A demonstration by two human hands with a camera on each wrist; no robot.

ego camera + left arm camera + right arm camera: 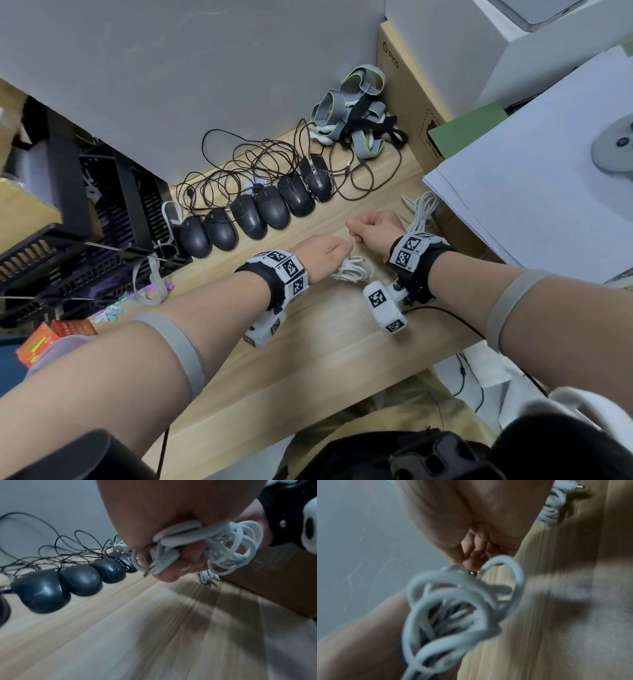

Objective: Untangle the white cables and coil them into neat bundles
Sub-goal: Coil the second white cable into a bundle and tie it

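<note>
while the left hand [322, 251] clutches the white cable bundle [352, 269] and right hand [375, 228] fingers pinch its plug end, a hard tug could tighten the tangle.

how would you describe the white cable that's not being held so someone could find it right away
Start at the wooden desk and follow it right to the stack of white paper. Against the paper's left edge, just beyond the right hand, lies a loose white cable. Unlike the white bundle between the hands, nobody is holding it.
</note>
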